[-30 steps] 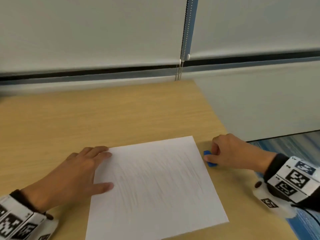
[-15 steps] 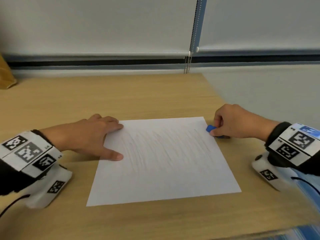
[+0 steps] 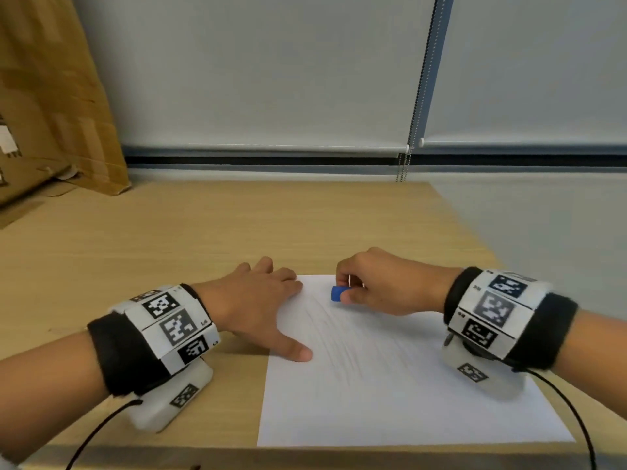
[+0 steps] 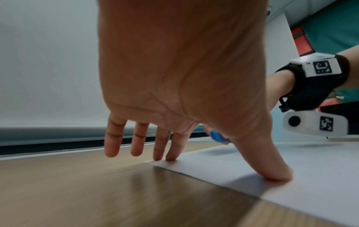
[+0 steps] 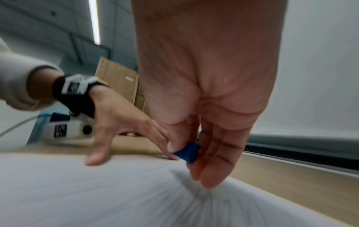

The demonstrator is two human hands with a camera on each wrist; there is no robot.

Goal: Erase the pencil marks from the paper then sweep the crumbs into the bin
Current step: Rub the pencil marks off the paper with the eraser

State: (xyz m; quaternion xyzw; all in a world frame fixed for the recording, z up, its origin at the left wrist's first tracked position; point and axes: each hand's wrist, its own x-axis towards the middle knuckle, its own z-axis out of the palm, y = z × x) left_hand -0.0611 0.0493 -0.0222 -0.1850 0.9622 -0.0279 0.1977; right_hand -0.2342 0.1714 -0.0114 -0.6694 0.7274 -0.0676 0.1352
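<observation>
A white sheet of paper (image 3: 400,385) with faint grey pencil strokes lies on the wooden desk (image 3: 169,249). My left hand (image 3: 261,310) lies flat, its fingers (image 4: 170,152) and thumb pressing the sheet's (image 4: 291,162) left edge. My right hand (image 3: 376,286) pinches a small blue eraser (image 3: 338,294) between thumb and fingers over the sheet's far left part. In the right wrist view the eraser (image 5: 186,151) hangs just above the pencil strokes on the paper (image 5: 97,192). The eraser (image 4: 216,136) peeks out behind my left thumb. No bin is in view.
A brown cardboard box (image 3: 51,96) leans at the desk's far left corner. A window blind (image 3: 271,79) with a bead chain (image 3: 412,130) hangs behind the desk. The desk's right edge (image 3: 475,239) drops off just beyond the paper. Cables trail from both wrist units.
My right hand carried the eraser from the paper's right edge leftward onto its far part. The left hand stayed pressed on the left edge. The head view tilted up.
</observation>
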